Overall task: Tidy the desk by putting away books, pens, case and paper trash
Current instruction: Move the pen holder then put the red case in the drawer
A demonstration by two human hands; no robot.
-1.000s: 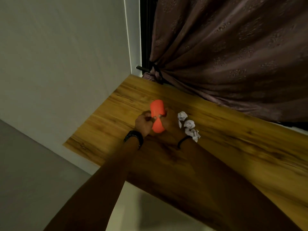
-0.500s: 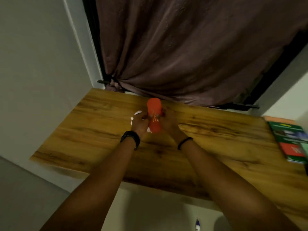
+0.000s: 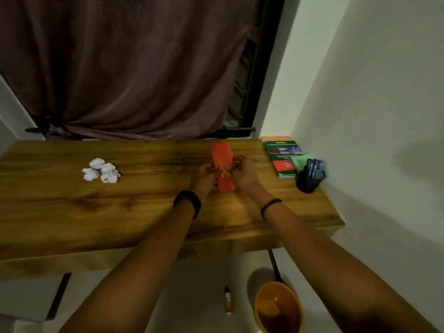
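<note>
The head view shows an orange cylindrical case (image 3: 222,170) lying on the brown wooden bench (image 3: 120,207), a little right of the frame centre. The left hand (image 3: 204,177) grips its left side with curled fingers, and the right hand (image 3: 245,173) pinches its right side. Crumpled white paper balls (image 3: 101,169) lie together at centre left, well apart from the case. At the right, a stack of green and red books (image 3: 281,155) lies just beside a dark blue pen cup (image 3: 310,177). At lower right, an orange round bin (image 3: 278,308) stands on the floor.

Dim room, brown curtain (image 3: 132,68), white walls (image 3: 372,92), wooden desk (image 3: 72,207)
</note>
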